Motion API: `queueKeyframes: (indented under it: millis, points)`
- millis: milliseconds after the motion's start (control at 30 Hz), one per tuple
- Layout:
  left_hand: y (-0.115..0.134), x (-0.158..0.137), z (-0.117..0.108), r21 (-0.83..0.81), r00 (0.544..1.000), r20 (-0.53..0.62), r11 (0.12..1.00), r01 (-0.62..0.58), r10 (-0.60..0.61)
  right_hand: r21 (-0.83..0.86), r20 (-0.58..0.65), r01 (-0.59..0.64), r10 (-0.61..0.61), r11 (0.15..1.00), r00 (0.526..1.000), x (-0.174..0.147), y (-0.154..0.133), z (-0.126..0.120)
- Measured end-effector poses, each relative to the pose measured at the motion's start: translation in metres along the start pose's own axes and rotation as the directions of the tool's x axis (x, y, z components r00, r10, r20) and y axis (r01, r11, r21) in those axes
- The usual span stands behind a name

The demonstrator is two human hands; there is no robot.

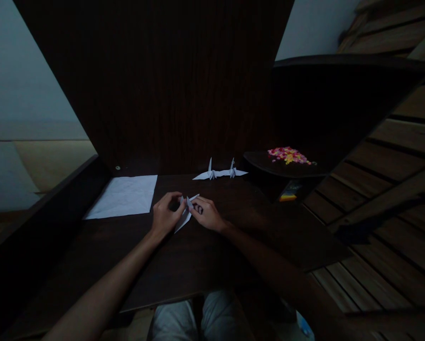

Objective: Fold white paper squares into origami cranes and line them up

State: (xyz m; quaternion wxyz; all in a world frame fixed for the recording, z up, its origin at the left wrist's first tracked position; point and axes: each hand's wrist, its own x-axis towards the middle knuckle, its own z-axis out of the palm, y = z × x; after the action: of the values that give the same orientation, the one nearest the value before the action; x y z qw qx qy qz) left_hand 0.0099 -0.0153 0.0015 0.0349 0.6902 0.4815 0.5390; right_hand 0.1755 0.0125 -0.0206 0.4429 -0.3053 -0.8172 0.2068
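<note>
Between my two hands is a folded white origami paper (184, 222), with pointed ends showing above and below the fingers. My left hand (166, 211) pinches its left side between thumb and fingers. On the other side my right hand (208, 214) grips it the same way, thumb close to the left thumb. The fingertips partly hide the folds. Behind the hands, two white origami cranes (221, 174) stand side by side on the dark desk (176, 265), wings meeting or nearly so.
A sheet of white paper (127, 196) lies flat at the desk's left, by a raised side board (41, 213). On a low corner shelf (262, 163) at the right is a pile of small pink, red and yellow pieces (290, 155). A tall dark panel (162, 85) closes off the back.
</note>
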Motion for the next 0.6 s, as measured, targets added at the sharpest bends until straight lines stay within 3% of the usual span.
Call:
queueKeyframes:
  millis: [200,400,600]
  points:
    - [-0.002,0.0,-0.001,-0.057,0.991,0.032,0.99,0.131,-0.129,0.003,-0.004,0.007,-0.007,1.0,1.0,0.0,-0.001,0.0]
    - [-0.012,0.004,0.0,-0.213,0.944,0.09,0.92,0.33,-0.318,-0.013,-0.009,-0.023,0.022,1.0,1.0,0.0,0.001,0.0]
    - [-0.021,0.009,-0.002,-0.256,0.938,0.167,0.905,0.34,-0.305,-0.007,-0.01,-0.068,0.068,0.998,0.998,0.001,0.003,-0.001]
